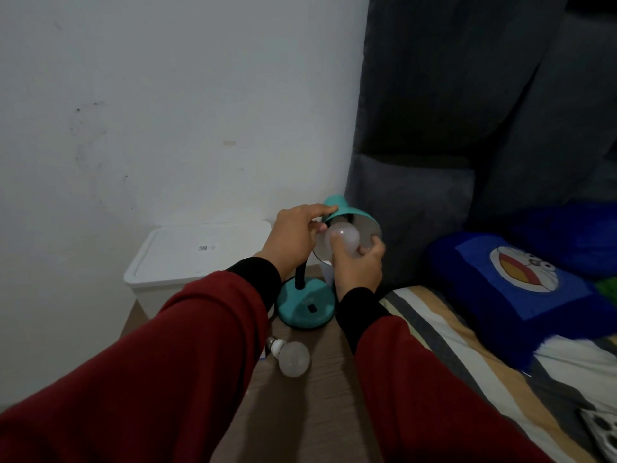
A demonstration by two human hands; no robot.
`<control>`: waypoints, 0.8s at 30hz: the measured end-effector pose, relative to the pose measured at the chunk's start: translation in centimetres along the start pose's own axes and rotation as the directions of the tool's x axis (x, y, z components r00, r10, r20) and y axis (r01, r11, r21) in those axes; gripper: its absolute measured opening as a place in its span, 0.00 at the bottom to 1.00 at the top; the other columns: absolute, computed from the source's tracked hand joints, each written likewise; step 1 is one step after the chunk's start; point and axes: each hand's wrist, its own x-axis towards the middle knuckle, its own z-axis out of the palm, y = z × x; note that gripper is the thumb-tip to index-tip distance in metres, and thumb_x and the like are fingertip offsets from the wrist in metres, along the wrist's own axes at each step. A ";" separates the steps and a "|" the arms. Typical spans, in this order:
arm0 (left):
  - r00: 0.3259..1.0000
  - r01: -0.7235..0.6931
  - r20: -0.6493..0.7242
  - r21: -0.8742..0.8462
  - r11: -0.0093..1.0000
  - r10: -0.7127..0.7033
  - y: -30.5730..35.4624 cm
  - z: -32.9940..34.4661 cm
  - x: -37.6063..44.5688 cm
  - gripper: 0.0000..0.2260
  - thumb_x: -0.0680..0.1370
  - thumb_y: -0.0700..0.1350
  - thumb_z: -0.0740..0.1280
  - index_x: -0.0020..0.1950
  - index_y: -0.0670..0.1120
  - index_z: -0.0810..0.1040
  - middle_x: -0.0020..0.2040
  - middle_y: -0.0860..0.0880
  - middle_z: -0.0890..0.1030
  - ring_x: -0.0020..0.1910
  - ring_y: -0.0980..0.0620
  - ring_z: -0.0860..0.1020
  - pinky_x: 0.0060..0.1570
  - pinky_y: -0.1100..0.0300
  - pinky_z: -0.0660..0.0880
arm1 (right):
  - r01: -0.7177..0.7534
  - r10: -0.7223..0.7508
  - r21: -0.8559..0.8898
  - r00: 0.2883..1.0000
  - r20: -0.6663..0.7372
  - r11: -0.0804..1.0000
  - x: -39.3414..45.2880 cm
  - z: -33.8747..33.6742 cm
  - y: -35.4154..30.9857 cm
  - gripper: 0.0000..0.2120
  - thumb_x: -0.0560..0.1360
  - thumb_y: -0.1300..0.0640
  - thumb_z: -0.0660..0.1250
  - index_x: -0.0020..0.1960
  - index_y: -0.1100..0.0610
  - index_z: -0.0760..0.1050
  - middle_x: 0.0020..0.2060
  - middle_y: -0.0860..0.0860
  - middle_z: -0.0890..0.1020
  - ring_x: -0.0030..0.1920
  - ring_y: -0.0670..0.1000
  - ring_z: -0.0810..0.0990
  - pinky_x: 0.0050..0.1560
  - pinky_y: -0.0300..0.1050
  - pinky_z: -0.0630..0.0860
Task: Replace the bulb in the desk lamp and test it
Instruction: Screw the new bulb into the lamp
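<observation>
A teal desk lamp stands on a wooden side table (320, 389), its round base (305, 305) near the far edge and its shade (347, 215) tilted toward me. My left hand (293, 235) grips the shade's rim from the left. My right hand (359, 265) holds a white bulb (344, 242) at the mouth of the shade; whether its cap sits in the socket is hidden. A second white bulb (292, 357) lies loose on the table in front of the base.
A white lidded bin (197, 255) stands left of the table against the white wall. A bed with a striped sheet (467, 355), a blue cartoon pillow (521, 275) and a grey padded headboard (467, 128) lies on the right.
</observation>
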 end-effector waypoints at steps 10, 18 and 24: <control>1.000 0.015 -0.010 -0.021 1.000 -0.015 -0.1 0.1 0.1 0.16 0.77 0.32 0.63 0.62 0.44 0.78 0.61 0.42 0.80 0.57 0.52 0.78 0.47 0.91 0.61 | -0.016 0.016 0.028 1.000 0.013 0.999 -0.1 -0.1 -0.2 0.32 0.68 0.49 0.72 0.68 0.51 0.63 0.58 0.56 0.78 0.54 0.56 0.80 0.57 0.51 0.78; 1.000 0.008 -0.007 -0.006 1.000 -0.008 0.0 0.0 0.1 0.17 0.77 0.32 0.63 0.62 0.45 0.78 0.61 0.43 0.80 0.57 0.52 0.78 0.50 0.87 0.62 | -0.060 0.061 -0.011 0.997 0.042 0.998 0.2 -0.2 -0.2 0.33 0.69 0.46 0.71 0.69 0.54 0.63 0.61 0.56 0.77 0.57 0.56 0.79 0.58 0.44 0.74; 1.000 -0.005 -0.016 0.018 1.000 0.005 -0.3 0.1 0.1 0.16 0.77 0.32 0.63 0.62 0.45 0.78 0.60 0.43 0.80 0.57 0.50 0.79 0.50 0.87 0.62 | 0.009 -0.004 -0.072 0.998 0.070 0.997 0.1 -0.6 -0.1 0.26 0.72 0.46 0.69 0.64 0.57 0.70 0.55 0.57 0.81 0.48 0.49 0.77 0.47 0.36 0.69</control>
